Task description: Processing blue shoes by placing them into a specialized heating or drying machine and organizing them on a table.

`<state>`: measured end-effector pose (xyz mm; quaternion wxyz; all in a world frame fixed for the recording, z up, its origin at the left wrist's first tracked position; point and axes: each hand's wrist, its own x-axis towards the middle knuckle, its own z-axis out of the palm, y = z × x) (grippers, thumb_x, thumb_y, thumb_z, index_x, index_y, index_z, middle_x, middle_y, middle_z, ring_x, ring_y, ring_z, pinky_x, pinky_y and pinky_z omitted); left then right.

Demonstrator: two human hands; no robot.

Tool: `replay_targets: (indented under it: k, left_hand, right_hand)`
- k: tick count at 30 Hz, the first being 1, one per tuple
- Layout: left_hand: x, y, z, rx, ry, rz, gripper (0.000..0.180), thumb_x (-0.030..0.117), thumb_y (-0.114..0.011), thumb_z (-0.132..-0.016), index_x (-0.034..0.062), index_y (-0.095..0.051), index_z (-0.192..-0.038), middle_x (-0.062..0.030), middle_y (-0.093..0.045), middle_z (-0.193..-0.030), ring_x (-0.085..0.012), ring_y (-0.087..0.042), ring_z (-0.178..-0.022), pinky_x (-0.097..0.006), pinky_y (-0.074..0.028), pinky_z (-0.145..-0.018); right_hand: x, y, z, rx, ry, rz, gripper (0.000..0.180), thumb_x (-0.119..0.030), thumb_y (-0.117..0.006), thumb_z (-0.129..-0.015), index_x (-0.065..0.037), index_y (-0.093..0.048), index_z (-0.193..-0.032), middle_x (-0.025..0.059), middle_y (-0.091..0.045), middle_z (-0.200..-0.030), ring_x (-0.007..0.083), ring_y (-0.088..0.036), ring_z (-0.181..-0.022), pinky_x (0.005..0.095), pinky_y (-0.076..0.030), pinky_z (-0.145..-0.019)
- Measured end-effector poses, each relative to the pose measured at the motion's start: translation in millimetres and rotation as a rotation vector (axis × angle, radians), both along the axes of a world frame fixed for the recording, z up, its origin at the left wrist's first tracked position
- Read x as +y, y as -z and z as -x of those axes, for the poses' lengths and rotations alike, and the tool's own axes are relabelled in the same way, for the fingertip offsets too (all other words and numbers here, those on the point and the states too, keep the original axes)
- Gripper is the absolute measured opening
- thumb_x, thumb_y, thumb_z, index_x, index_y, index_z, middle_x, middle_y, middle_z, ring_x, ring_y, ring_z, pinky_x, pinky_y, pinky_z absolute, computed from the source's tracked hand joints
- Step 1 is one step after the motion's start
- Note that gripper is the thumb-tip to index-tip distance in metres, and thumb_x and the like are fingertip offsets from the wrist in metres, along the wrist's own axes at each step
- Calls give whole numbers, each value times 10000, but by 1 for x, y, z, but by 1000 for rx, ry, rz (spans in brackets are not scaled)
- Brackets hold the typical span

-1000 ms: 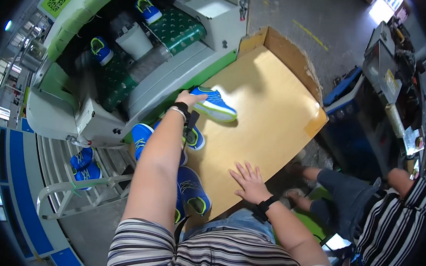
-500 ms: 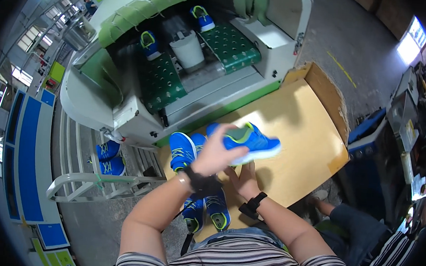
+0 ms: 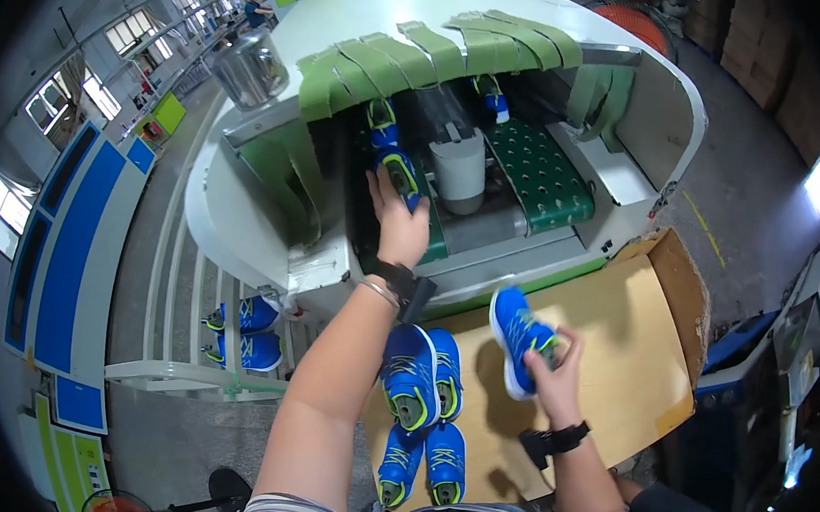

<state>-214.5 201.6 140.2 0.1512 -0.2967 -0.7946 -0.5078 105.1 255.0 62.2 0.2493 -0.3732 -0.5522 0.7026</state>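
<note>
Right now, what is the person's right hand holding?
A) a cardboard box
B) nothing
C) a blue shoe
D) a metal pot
C: the right hand grips a blue shoe over the cardboard sheet, while the left hand reaches to another shoe on the machine's green belt.

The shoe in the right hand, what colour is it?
The shoe in the right hand is bright blue with yellow-green trim, seen best in the head view.

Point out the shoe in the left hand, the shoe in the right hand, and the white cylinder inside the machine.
Shoe in the left hand (image 3: pixel 399 172), head view, on its blue side.
Shoe in the right hand (image 3: pixel 514 335), head view, on its blue upper.
White cylinder (image 3: pixel 460 167), head view, on its side wall.
</note>
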Motion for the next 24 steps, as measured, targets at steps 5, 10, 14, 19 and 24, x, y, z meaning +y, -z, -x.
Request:
replay_targets:
  k: [5,10,14,19,24]
  left_hand:
    - [-24,4,-4,-127,138,41,778,69,-643,-866,29,-218,-1518,-323,-113,-1568,-461,-190,-1454,-429,-214,-1180]
    - [-72,-14,-154,-96,364,90,676,85,-662,-854,47,-381,-1467,-254,-167,-1583,-409,-220,-1458,-453,-217,-1178]
    - [-160,13,-217,-194,445,337,474,72,-656,-855,26,-547,-1314,-253,-255,-1550,-414,-299,-1422,-452,-258,-1163]
    - [-229,54,-255,-168,629,492,247,90,-653,-867,36,-658,-1108,-139,-695,-1056,-325,-644,-977,-405,-471,-861]
    - [-235,80,-284,-266,849,617,302,164,-668,-872,40,-645,-1146,-151,-670,-1139,-335,-615,-1082,-440,-453,-935]
  right_hand:
    - [85,-119,90,269,82,-812,604,-125,-733,-840,-42,-411,-1344,149,-546,-1247,271,-540,-1188,379,-404,-1032]
    - [180,-89,201,-89,151,-932,651,-251,-644,-878,-106,-382,-1456,300,-555,-1254,483,-552,-1115,486,-455,-969]
    - [134,-67,186,-183,204,-1138,667,-192,-640,-867,-104,-372,-1472,272,-458,-1392,449,-449,-1268,494,-384,-1058]
    - [-9,37,3,-393,-403,-900,725,-254,-615,-896,-153,-292,-1537,233,-297,-1537,465,-304,-1384,530,-251,-1155]
    - [-94,110,-157,-719,-839,-995,755,-376,-627,-885,-186,-298,-1538,157,-211,-1610,411,-179,-1475,581,-171,-1178]
